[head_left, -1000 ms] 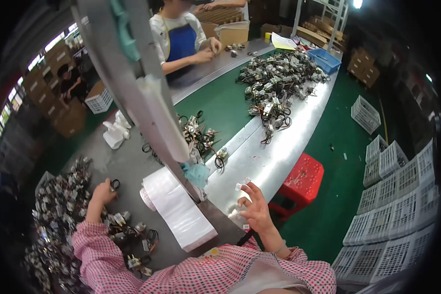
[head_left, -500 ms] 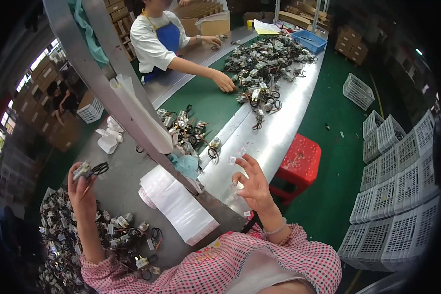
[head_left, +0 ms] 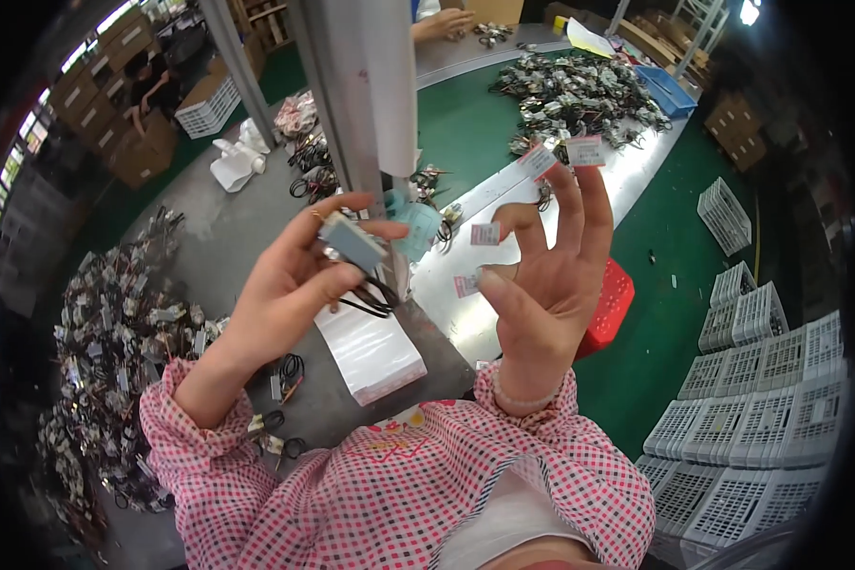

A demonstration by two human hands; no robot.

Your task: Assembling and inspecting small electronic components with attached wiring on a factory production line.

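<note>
one left hand (head_left: 280, 285), pinching a boxy component (head_left: 353, 244) between thumb and fingers; the component tilted, grey face toward the camera, raised above the worktable (head_left: 195, 228).
one black cable (head_left: 375, 302), looped, hanging from beneath the component.
one right hand (head_left: 553, 294), just beside the left, palm in view, fingers spread wide and thumb apart, gripping nothing between them.
four small labels (head_left: 587, 152), red and white, stuck one to each of the thumb and three fingertips of the right hand.
one white strip (head_left: 375, 356), lying on the worktable below the hands, partly hidden by the left.
one large heap of cabled parts (head_left: 128, 332), at the left of the worktable.
one second heap (head_left: 579, 100), on the far side, near a blue tray (head_left: 663, 90).
one red stool (head_left: 610, 309), partly behind the right hand.
several white crates (head_left: 746, 418), stacked at right on the green floor.
</note>
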